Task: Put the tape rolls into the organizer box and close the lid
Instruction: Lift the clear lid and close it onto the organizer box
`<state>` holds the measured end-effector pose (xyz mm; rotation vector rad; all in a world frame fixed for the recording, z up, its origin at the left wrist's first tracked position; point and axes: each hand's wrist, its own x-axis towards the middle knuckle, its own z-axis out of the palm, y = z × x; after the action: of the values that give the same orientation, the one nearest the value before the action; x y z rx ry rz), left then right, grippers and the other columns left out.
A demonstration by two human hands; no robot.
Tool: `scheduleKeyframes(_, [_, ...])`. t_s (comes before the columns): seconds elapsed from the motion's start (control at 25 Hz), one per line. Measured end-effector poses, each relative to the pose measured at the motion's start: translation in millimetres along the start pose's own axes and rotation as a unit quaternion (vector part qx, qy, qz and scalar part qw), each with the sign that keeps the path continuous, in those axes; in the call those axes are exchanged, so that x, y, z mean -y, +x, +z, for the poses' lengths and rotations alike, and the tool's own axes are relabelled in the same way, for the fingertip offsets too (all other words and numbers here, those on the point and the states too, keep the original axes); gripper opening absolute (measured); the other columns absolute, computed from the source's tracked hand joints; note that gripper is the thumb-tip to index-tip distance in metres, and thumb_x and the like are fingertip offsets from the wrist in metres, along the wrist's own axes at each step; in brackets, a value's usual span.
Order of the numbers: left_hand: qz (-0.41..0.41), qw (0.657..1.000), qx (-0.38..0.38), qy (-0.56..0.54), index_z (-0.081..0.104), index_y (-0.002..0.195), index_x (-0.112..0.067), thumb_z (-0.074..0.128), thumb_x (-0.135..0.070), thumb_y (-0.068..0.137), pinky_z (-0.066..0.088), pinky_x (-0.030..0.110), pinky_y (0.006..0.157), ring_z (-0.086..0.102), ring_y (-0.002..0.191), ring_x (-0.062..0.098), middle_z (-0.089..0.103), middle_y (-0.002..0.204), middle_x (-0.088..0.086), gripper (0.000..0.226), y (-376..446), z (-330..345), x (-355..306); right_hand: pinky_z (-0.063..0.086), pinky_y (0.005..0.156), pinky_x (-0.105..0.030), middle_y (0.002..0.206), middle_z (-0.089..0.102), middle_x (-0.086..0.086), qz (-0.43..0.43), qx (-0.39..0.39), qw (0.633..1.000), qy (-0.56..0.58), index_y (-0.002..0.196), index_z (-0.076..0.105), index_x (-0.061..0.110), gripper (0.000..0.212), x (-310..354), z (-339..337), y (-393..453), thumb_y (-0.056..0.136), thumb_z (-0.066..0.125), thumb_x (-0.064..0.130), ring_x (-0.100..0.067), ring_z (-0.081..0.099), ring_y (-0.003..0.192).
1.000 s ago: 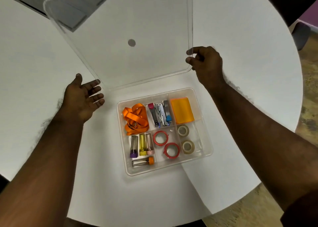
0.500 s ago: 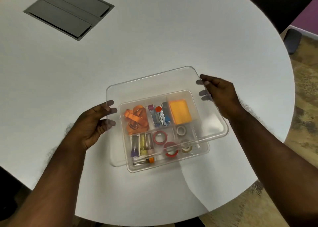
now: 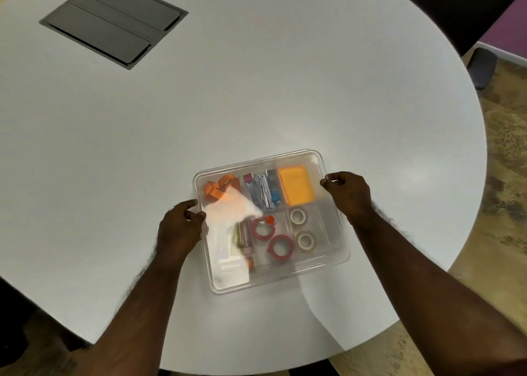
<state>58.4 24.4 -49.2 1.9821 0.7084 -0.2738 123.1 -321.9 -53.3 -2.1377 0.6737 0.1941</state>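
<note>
Lowered since before, lid (image 3: 330, 204) now covers organizer box (image 3: 281, 274).

No text, label, brand, number or sign can be read anywhere in the head view. The clear lid (image 3: 328, 233) of the organizer box carries only a small round orange sticker (image 3: 269, 219) (it is blank, as far as can be seen), and glare hides part of the lid surface.

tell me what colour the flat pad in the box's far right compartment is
Orange, seen through the clear lid in the head view: the pad.
</note>
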Motion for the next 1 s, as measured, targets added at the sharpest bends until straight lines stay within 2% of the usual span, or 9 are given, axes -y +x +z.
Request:
scheduleKeyframes(0.12, [-0.006,1.000,-0.019,0.023,0.063,0.118,-0.022,0.065,-0.027,0.082,0.058,0.054,0.080,0.070,0.079,0.036,0.069,0.086,0.008,0.037,4,3,-1,0.049,0.081,-0.028,0.095,0.076,-0.003,-0.003,-0.003,1.000,-0.019,0.101,0.075,0.017,0.026,-3,8,5,0.081,0.074,0.034,-0.021,0.068,0.092])
scheduleKeyframes(0.24, [-0.018,0.999,-0.029,0.027,0.063,0.115,-0.023,0.064,-0.030,0.079,0.057,0.055,0.083,0.069,0.087,0.036,0.071,0.092,0.010,0.036,9,5,-3,0.044,0.078,-0.024,0.097,0.076,-0.001,-0.005,-0.001,1.000,-0.024,0.102,0.075,0.018,0.028,-2,12,12,0.081,0.074,0.036,-0.018,0.066,0.092])
scheduleKeyframes(0.44, [-0.054,0.998,-0.018,-0.012,0.063,0.115,-0.015,0.063,-0.019,0.085,0.060,0.052,0.079,0.070,0.082,0.035,0.070,0.097,0.013,0.030,18,6,-7,0.056,0.077,-0.041,0.082,0.070,-0.002,0.023,0.040,0.999,0.013,0.101,0.076,0.013,0.032,4,13,23,0.081,0.075,0.037,-0.019,0.062,0.074])
scheduleKeyframes(0.52, [-0.083,0.995,-0.003,-0.051,0.063,0.115,-0.013,0.061,-0.014,0.088,0.061,0.045,0.073,0.069,0.086,0.034,0.070,0.100,0.013,0.027,19,8,-9,0.055,0.062,-0.034,0.066,0.065,-0.001,0.037,0.061,0.997,0.032,0.097,0.077,0.009,0.031,5,11,27,0.081,0.076,0.035,-0.017,0.058,0.058])
scheduleKeyframes(0.6, [-0.125,0.986,0.017,-0.113,0.065,0.112,-0.014,0.059,-0.012,0.090,0.057,0.036,0.065,0.069,0.087,0.030,0.070,0.101,0.012,0.023,19,6,-11,0.049,0.053,-0.026,0.063,0.062,-0.002,0.052,0.081,0.995,0.040,0.096,0.076,0.006,0.030,8,9,28,0.081,0.077,0.033,-0.016,0.055,0.052])
scheduleKeyframes(0.68, [-0.157,0.975,0.039,-0.150,0.066,0.111,-0.016,0.060,-0.012,0.091,0.053,0.033,0.063,0.068,0.085,0.025,0.070,0.099,0.008,0.021,19,3,-14,0.053,0.062,-0.030,0.077,0.067,-0.007,0.073,0.113,0.989,0.064,0.102,0.074,0.007,0.031,12,6,30,0.083,0.075,0.031,-0.020,0.059,0.063])
scheduleKeyframes(0.8, [-0.168,0.970,0.056,-0.166,0.067,0.110,-0.018,0.061,-0.014,0.091,0.053,0.034,0.065,0.068,0.086,0.024,0.071,0.098,0.007,0.020,18,-1,-14,0.054,0.087,-0.047,0.102,0.066,-0.012,0.076,0.171,0.978,0.089,0.106,0.069,0.014,0.031,30,5,33,0.089,0.066,0.040,-0.026,0.059,0.086])
scheduleKeyframes(0.88, [-0.167,0.970,0.056,-0.167,0.067,0.111,-0.019,0.062,-0.016,0.091,0.054,0.035,0.066,0.068,0.087,0.024,0.071,0.100,0.008,0.020,18,0,-13,0.051,0.079,-0.042,0.100,0.064,-0.010,0.052,0.161,0.981,0.092,0.104,0.068,0.015,0.032,44,8,37,0.092,0.060,0.044,-0.026,0.057,0.084])
scheduleKeyframes(1.0, [-0.161,0.971,0.047,-0.172,0.067,0.109,-0.022,0.062,-0.017,0.091,0.054,0.034,0.065,0.069,0.084,0.021,0.072,0.097,0.005,0.019,18,3,-10,0.047,0.072,-0.039,0.095,0.063,-0.011,0.040,0.141,0.988,0.056,0.108,0.067,0.003,0.046,59,14,45,0.093,0.057,0.045,-0.026,0.056,0.081])
